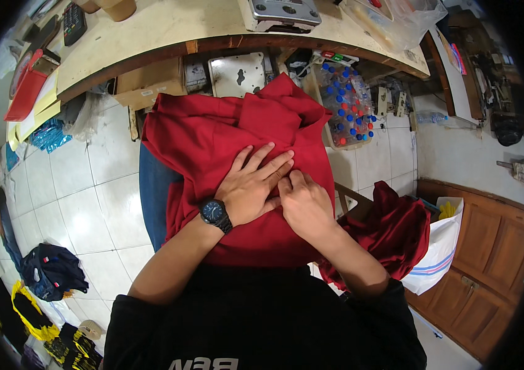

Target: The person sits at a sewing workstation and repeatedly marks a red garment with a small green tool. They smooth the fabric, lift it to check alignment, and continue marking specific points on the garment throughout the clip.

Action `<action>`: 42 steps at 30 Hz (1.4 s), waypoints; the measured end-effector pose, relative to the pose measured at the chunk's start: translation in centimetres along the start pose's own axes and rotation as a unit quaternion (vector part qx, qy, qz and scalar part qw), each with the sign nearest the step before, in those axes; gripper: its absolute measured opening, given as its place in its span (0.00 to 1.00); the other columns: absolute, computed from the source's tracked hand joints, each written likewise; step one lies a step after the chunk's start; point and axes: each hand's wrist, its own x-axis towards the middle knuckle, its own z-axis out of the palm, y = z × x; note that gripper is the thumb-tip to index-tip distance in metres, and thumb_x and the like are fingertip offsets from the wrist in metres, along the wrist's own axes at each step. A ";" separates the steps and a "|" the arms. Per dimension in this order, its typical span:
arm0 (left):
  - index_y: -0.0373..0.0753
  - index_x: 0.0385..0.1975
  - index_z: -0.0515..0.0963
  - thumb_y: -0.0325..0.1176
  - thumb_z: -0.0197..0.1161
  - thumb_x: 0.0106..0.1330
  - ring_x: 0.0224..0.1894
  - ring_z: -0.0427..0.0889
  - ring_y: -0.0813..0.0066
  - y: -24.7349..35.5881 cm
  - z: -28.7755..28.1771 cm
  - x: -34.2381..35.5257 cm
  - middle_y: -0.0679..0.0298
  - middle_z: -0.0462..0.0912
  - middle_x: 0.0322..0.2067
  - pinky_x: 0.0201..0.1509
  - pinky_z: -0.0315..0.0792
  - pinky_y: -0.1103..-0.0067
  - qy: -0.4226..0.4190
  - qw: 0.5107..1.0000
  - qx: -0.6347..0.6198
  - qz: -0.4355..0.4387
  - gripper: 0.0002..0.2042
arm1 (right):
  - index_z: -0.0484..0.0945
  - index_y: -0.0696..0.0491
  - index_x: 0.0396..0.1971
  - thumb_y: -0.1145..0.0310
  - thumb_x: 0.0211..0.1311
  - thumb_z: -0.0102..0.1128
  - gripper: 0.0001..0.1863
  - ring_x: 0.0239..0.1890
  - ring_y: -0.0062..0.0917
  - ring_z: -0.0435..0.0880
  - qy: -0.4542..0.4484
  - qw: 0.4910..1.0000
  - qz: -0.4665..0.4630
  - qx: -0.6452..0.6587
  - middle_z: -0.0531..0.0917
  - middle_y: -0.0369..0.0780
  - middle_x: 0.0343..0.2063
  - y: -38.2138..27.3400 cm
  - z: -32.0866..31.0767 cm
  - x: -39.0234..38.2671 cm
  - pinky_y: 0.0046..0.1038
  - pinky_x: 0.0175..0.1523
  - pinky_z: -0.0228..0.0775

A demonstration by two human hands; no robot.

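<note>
A red cloth garment lies bunched over my lap, with blue denim showing at its left side. My left hand, a black watch on its wrist, rests open on the red cloth with fingers stretched out. Just to its right, my right hand is closed with curled fingertips on the cloth beside the left hand's fingers; what they hold, if anything, is hidden.
Ahead is a cluttered worktable, with a cardboard box and a crate of plastic bottles below. More red fabric and a white sack lie right. A dark bag and yellow-black fabrics lie left.
</note>
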 end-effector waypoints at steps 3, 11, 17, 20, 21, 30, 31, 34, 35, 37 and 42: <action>0.41 0.74 0.71 0.48 0.72 0.63 0.81 0.58 0.51 -0.5 -0.5 0.6 0.67 0.63 0.80 0.82 0.53 0.48 -0.004 1.000 -0.011 0.002 0.39 | 0.82 0.57 0.33 0.68 0.61 0.67 0.08 0.35 0.33 0.89 0.001 1.000 0.023 -0.015 0.84 0.44 0.31 1.0 -0.3 0.9 0.35 0.35 0.85; 0.40 0.75 0.69 0.53 0.71 0.66 0.80 0.59 0.51 -0.6 0.1 0.0 0.62 0.63 0.79 0.82 0.54 0.48 0.010 1.000 -0.006 0.009 0.40 | 0.82 0.58 0.39 0.69 0.73 0.65 0.07 0.35 0.49 0.87 0.107 0.951 0.158 0.244 0.86 0.49 0.35 2.6 -1.5 -0.2 0.44 0.38 0.79; 0.39 0.76 0.68 0.54 0.71 0.66 0.79 0.60 0.52 -0.4 -0.1 -0.1 0.56 0.65 0.77 0.82 0.55 0.50 0.007 1.000 -0.005 0.003 0.41 | 0.87 0.60 0.43 0.80 0.65 0.66 0.08 0.35 0.47 0.88 0.205 0.939 0.098 0.257 0.86 0.49 0.37 3.7 -1.3 1.6 0.43 0.40 0.80; 0.38 0.75 0.68 0.54 0.71 0.66 0.79 0.61 0.53 -0.4 -0.1 0.0 0.55 0.66 0.76 0.81 0.55 0.50 0.017 1.000 -0.002 0.011 0.41 | 0.87 0.60 0.44 0.80 0.63 0.67 0.10 0.35 0.46 0.88 0.195 0.943 0.095 0.253 0.86 0.48 0.37 3.9 -0.4 1.9 0.42 0.40 0.82; 0.37 0.75 0.68 0.53 0.71 0.66 0.79 0.61 0.53 -0.4 -0.2 0.1 0.55 0.67 0.76 0.81 0.55 0.50 0.019 1.000 -0.002 0.013 0.41 | 0.87 0.60 0.44 0.80 0.63 0.67 0.10 0.35 0.45 0.88 0.198 0.946 0.088 0.243 0.85 0.47 0.38 4.1 -0.1 2.0 0.42 0.40 0.82; 0.37 0.74 0.70 0.53 0.71 0.66 0.79 0.62 0.52 -0.5 0.0 0.0 0.55 0.69 0.73 0.81 0.56 0.51 0.022 1.000 -0.005 0.010 0.40 | 0.86 0.60 0.41 0.78 0.62 0.67 0.08 0.34 0.42 0.87 0.179 0.971 0.019 0.155 0.82 0.45 0.36 4.5 0.3 2.6 0.42 0.38 0.82; 0.37 0.74 0.70 0.54 0.71 0.66 0.79 0.62 0.52 -0.5 0.0 0.0 0.54 0.70 0.73 0.81 0.56 0.50 0.022 1.000 -0.005 0.009 0.40 | 0.85 0.60 0.40 0.78 0.61 0.66 0.08 0.34 0.42 0.87 0.168 0.976 0.009 0.137 0.82 0.45 0.36 4.5 0.1 2.7 0.42 0.38 0.82; 0.37 0.72 0.72 0.54 0.71 0.66 0.78 0.63 0.52 -0.6 0.3 -0.1 0.53 0.70 0.72 0.81 0.56 0.50 0.017 1.000 0.000 0.007 0.39 | 0.84 0.61 0.38 0.76 0.61 0.65 0.07 0.36 0.41 0.88 0.122 0.990 -0.017 0.071 0.81 0.45 0.37 4.5 0.1 3.4 0.41 0.39 0.83; 0.37 0.72 0.72 0.54 0.71 0.66 0.78 0.63 0.51 -0.7 0.3 -0.1 0.53 0.70 0.71 0.81 0.56 0.50 0.012 1.000 0.005 0.006 0.38 | 0.84 0.61 0.37 0.76 0.60 0.65 0.07 0.37 0.41 0.89 0.104 0.993 -0.025 0.048 0.82 0.46 0.37 4.4 0.1 3.7 0.41 0.39 0.84; 0.37 0.71 0.73 0.54 0.71 0.66 0.78 0.62 0.51 -0.8 0.4 -0.2 0.51 0.70 0.72 0.81 0.56 0.50 0.011 1.000 0.005 0.003 0.38 | 0.84 0.60 0.35 0.74 0.63 0.64 0.05 0.37 0.42 0.90 0.043 0.999 0.003 0.013 0.83 0.46 0.37 4.2 -0.4 5.0 0.40 0.40 0.84; 0.39 0.70 0.74 0.54 0.73 0.65 0.78 0.62 0.46 -0.7 0.4 0.0 0.47 0.67 0.73 0.82 0.54 0.49 0.008 1.000 -0.022 -0.009 0.37 | 0.85 0.57 0.30 0.63 0.70 0.63 0.13 0.35 0.42 0.91 0.002 0.997 0.073 0.002 0.87 0.48 0.31 4.3 -0.7 5.6 0.41 0.41 0.85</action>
